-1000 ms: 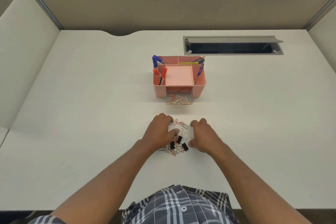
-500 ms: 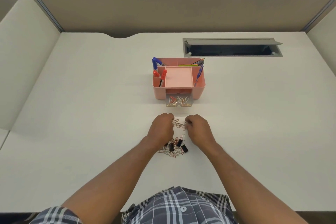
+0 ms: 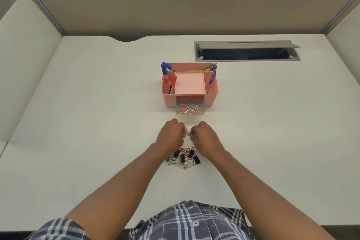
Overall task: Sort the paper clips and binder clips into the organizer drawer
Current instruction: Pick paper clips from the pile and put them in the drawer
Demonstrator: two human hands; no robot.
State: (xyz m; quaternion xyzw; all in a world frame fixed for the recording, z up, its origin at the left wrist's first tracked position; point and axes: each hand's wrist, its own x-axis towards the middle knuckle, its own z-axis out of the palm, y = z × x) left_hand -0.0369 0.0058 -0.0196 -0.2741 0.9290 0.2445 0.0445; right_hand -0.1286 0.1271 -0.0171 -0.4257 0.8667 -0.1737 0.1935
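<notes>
Pinching paper clips between both hands' fingers

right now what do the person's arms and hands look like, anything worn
Both forearms are bare, as are the left hand and right hand: no gloves, rings or watch visible. A grey, white and dark plaid sleeve covers the left upper arm, matching the buttoned shirt.

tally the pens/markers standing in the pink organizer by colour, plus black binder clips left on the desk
In the pink organizer:
Blue marker: 1
Red markers: 2
Blue pen: 1
Black binder clips in the desk pile: 4 visible; more may be hidden under the left hand.
Total: 8
</notes>
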